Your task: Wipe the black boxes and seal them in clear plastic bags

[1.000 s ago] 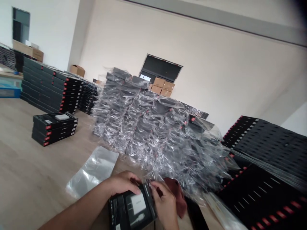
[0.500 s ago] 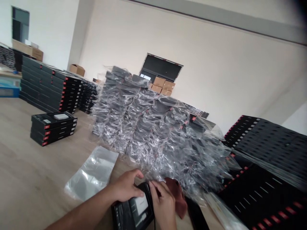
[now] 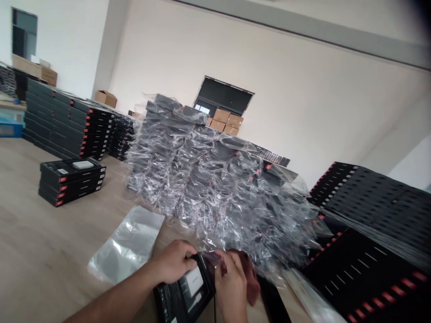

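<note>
Near the bottom edge, my left hand (image 3: 173,261) grips the top left of a black product box (image 3: 185,294) with a white charger showing through its window. My right hand (image 3: 232,282) is closed on the box's right edge, fingers curled at its upper corner. A dark red cloth (image 3: 251,276) lies just behind my right hand. The box is tilted and partly cut off by the frame's bottom.
A clear plastic bag (image 3: 126,244) lies flat on the wooden table (image 3: 40,246) to the left. A big pile of bagged black boxes (image 3: 215,184) stands right behind my hands. Black box stacks are at left (image 3: 70,177), far left (image 3: 67,121) and right (image 3: 373,233).
The box has slid lower and turned slightly in my hands. My right fingers have shifted up along its right edge. The view has drifted a little to the right.
</note>
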{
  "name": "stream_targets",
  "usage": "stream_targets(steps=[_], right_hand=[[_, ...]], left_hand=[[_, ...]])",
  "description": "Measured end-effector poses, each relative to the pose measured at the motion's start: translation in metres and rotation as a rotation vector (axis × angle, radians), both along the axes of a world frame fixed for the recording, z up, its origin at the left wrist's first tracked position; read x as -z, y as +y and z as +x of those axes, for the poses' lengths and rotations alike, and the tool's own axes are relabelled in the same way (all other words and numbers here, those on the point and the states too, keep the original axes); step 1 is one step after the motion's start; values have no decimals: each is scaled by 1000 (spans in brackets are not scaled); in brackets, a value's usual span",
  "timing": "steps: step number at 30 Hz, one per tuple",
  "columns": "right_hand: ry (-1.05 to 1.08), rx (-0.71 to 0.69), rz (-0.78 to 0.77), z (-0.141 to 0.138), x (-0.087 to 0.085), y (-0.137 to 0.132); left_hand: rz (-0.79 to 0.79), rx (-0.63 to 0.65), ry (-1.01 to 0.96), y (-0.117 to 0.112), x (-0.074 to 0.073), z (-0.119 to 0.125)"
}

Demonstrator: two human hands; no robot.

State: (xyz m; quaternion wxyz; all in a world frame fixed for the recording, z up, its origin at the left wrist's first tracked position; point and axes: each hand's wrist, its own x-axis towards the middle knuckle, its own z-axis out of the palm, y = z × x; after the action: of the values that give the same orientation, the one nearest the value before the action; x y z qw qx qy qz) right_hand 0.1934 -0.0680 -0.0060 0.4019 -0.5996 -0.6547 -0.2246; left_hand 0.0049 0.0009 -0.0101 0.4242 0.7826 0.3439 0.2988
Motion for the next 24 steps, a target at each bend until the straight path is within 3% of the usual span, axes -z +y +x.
stream_targets(steps=[5,10,12,19,24], right_hand=[[75,167,14,16,5,1],[346,215,-322,26,11,0],[388,193,-367,27,9,-1],[547,51,-306,23,-1,-4],[661,-75,-302,17,-6,-6]], left_hand=[[-27,-15,57,-4,-5,-3],[-98,6,1,3,1,-3],[-148,28,-37,7,6,-3],[-313,25,-176,14,11,-2],[-295,40,-280,17,9,1]])
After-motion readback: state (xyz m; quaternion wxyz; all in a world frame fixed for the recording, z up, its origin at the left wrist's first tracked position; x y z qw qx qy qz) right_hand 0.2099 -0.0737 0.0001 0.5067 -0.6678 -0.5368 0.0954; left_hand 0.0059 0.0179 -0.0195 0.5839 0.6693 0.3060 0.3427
